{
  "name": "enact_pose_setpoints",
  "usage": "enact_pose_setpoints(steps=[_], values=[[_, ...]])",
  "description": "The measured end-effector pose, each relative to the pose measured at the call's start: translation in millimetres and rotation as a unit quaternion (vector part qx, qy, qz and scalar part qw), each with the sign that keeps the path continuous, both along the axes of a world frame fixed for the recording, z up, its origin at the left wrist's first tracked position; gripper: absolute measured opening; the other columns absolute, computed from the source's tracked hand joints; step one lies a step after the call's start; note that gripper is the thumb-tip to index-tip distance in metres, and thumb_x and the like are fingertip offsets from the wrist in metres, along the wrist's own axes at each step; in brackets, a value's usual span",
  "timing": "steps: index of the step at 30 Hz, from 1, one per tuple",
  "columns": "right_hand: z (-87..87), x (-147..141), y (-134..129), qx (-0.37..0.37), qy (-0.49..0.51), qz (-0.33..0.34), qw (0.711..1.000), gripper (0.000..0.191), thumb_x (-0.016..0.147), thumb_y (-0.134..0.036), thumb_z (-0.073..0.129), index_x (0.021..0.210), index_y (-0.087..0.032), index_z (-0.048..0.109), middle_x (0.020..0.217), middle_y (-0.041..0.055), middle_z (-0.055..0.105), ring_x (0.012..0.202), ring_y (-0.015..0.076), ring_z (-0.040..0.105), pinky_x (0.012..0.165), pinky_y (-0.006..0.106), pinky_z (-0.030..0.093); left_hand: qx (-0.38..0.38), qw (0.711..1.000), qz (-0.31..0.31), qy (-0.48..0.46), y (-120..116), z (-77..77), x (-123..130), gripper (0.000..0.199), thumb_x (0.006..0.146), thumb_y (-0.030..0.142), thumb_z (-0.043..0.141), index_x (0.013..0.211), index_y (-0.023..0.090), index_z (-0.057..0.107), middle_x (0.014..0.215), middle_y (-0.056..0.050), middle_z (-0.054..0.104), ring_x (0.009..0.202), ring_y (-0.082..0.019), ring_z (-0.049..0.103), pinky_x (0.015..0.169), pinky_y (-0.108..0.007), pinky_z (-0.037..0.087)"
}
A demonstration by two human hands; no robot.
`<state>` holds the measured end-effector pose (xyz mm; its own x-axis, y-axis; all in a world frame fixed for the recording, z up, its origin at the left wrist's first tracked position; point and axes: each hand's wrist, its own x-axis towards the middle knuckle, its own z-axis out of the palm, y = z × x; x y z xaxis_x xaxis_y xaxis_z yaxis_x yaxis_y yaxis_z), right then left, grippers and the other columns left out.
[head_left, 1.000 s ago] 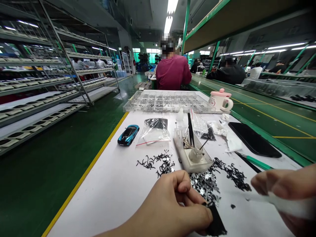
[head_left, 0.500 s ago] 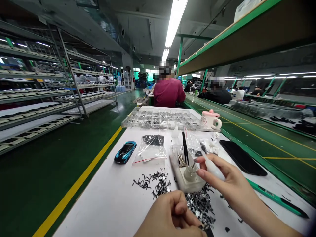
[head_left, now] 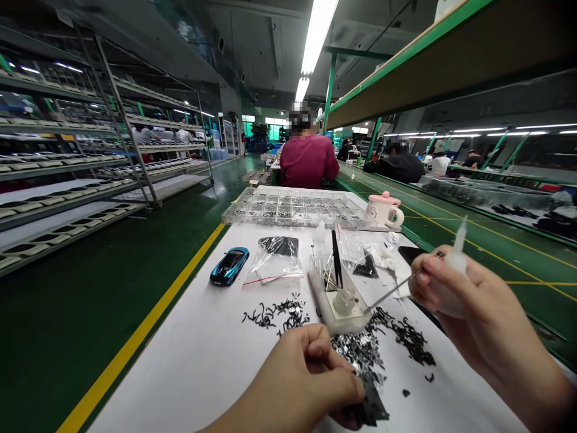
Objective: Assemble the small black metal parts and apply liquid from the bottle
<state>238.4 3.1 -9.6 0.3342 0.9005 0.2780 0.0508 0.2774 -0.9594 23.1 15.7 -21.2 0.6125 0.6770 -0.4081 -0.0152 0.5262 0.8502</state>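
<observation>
left hand (head_left: 293, 379) pinches one black strip (head_left: 372, 400) — right hand (head_left: 482, 319) holds one dropper bottle (head_left: 453, 282)

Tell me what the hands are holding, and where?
The left hand pinches a black strip by its upper end. The right hand grips a white squeeze bottle around its body and a thin metal needle by its end.

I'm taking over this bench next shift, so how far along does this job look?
Done: the clear compartmented tray already holds small dark parts in its cells. In hand: the left hand pinches a dark strip, while the right hand holds a translucent squeeze bottle and a thin metal pin. Left: loose black-and-silver pieces still lie on the white bench top.
</observation>
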Motion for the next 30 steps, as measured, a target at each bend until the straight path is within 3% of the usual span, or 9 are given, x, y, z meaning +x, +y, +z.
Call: enact_pose_setpoints(steps=[3,6,12,30], values=[[-4.7,-6.7,-5.4,-0.063,0.078,0.099,0.99,0.031,0.081,-0.041,0.069,0.064,-0.021,0.051,0.057,-0.0034,0.044,0.049,0.0083,0.035,0.045,0.02,0.033,0.004,1.0,-0.003,-0.01,-0.4,-1.3,0.1,0.042,0.053,0.012,0.064,0.064,0.021,0.024,0.062,0.007,0.061,0.046,-0.008,0.057,0.048,-0.019,0.045],[-9.0,-12.9,-7.6,-0.097,0.131,0.143,0.976,0.031,0.08,-0.039,0.071,0.062,-0.019,0.053,0.056,-0.0032,0.043,0.049,0.0073,0.035,0.045,0.018,0.034,0.005,1.0,0.0,-0.015,-1.4,-2.9,0.0,0.041,0.053,0.011,0.064,0.064,0.021,0.025,0.061,0.007,0.061,0.044,-0.008,0.056,0.046,-0.018,0.046],[-6.2,-14.9,-10.4,-0.134,0.111,0.124,0.977,0.037,0.079,-0.043,0.071,0.059,-0.019,0.051,0.056,-0.0037,0.043,0.049,0.007,0.034,0.047,0.017,0.035,-0.001,1.0,0.004,-0.024,-1.2,-4.3,-2.5,0.041,0.054,0.01,0.065,0.062,0.02,0.026,0.061,0.008,0.06,0.044,-0.007,0.055,0.046,-0.019,0.049],[-8.7,-13.0,-12.0,-0.131,0.102,0.125,0.978,0.035,0.079,-0.044,0.07,0.061,-0.02,0.053,0.055,-0.0032,0.044,0.05,0.0076,0.035,0.046,0.017,0.035,-0.007,0.999,0.003,-0.037,-0.9,-5.4,0.0,0.042,0.056,0.009,0.066,0.065,0.02,0.027,0.062,0.006,0.06,0.048,-0.008,0.058,0.048,-0.018,0.048]])
